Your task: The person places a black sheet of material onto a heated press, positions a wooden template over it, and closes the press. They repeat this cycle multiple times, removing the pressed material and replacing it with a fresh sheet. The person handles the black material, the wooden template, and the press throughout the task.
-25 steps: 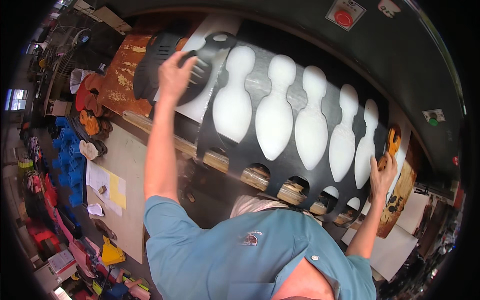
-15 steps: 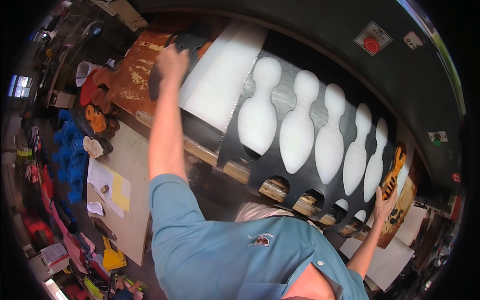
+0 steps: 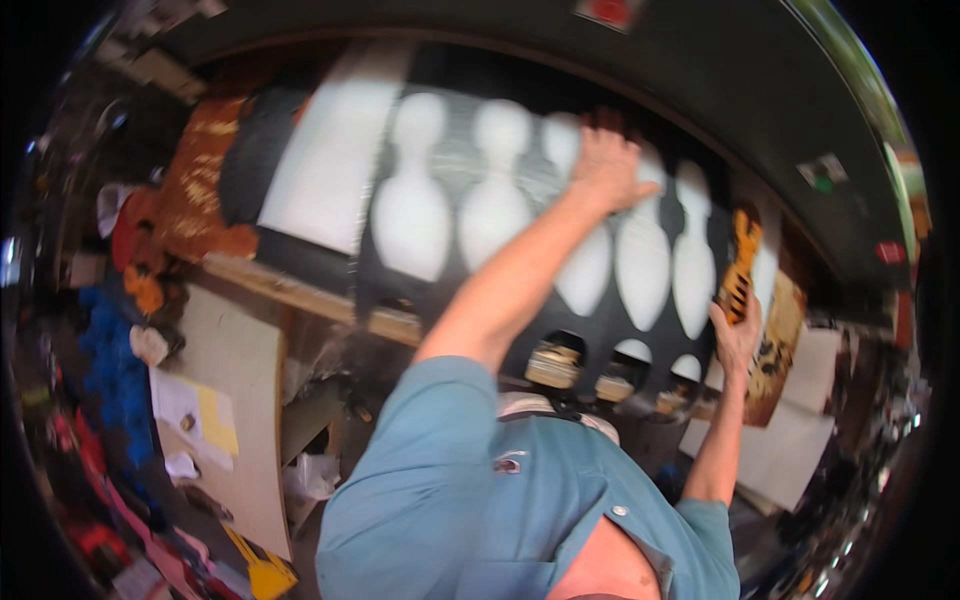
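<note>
Across the bench lies a black sheet (image 3: 448, 135) with a row of sole-shaped cut-outs, white material (image 3: 412, 235) showing through them. My left hand (image 3: 607, 170) is spread out over the upper part of this sheet, between cut-outs, palm down and slightly blurred. At the sheet's right end stands an orange, sole-shaped slotted piece (image 3: 742, 255), which looks like a cutting die. My right hand (image 3: 738, 335) is closed around its near end, fingers partly hidden. Left of the cut-outs are a plain white sheet (image 3: 325, 165) and dark flat pieces (image 3: 262, 150).
A dark machine beam (image 3: 480, 30) with a red button (image 3: 608, 12) and a green button (image 3: 822, 180) runs along the far side. A worn orange-brown board (image 3: 195, 205) is at the left. Below it, a pale side table (image 3: 230, 340) holds papers (image 3: 190, 410).
My left hand has left the dark pieces at the left and moved right onto the cut-out sheet. The view has shifted; my right hand stays at the orange piece.
</note>
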`<state>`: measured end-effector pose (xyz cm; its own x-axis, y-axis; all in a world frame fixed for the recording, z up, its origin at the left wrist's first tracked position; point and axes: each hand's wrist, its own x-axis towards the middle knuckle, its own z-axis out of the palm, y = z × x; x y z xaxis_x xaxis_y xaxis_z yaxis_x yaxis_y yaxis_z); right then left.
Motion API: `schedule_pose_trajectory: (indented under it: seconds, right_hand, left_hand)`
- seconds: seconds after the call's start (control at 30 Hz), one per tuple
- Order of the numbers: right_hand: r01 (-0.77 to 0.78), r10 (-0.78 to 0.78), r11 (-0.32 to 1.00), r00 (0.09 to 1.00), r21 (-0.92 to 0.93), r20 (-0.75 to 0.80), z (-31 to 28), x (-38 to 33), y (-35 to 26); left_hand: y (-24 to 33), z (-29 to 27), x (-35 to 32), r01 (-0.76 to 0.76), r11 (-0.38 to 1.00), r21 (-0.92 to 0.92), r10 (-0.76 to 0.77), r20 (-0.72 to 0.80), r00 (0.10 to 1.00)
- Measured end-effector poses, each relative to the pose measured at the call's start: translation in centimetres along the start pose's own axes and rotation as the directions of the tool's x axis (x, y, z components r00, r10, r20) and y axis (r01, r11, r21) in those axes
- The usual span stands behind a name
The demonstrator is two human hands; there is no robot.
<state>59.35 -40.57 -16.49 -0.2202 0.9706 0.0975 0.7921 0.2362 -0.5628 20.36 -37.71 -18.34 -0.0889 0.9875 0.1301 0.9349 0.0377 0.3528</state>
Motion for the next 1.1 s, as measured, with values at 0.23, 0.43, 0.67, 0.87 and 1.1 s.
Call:
schedule_pose_trajectory:
  seconds: [0.23, 0.43, 0.67, 0.87, 1.1]
  right_hand:
    - [-0.267, 0.24, 0.853, 0.964, 0.449, 0.119, -3.8, -1.5, -1.7]
    - [-0.169, 0.125, 0.71, 0.986, 0.684, 0.114, -4.5, -2.5, -2.7]
    - [-0.103, 0.039, 0.793, 0.992, 0.601, 0.118, -4.0, -1.5, -3.3]
    - [-0.13, 0.011, 0.743, 0.983, 0.656, 0.182, -2.2, -1.1, -4.1]
    - [-0.078, -0.032, 0.764, 0.987, 0.641, 0.158, -2.7, -1.5, -4.8]
  left_hand:
    - [1.5, 1.2, -3.4, -0.019, 0.996, -0.088, 0.006, -0.148, 0.989]
    - [5.1, 1.0, -6.1, -0.006, 0.961, -0.276, -0.065, -0.245, 0.967]
    - [6.1, 0.3, -12.3, 0.097, 0.994, 0.048, -0.065, -0.445, 0.893]
    - [5.6, -1.4, -11.6, 0.133, 0.981, -0.142, -0.16, -0.193, 0.968]
    - [12.3, -2.8, -14.0, 0.118, 0.807, -0.579, -0.175, -0.044, 0.984]
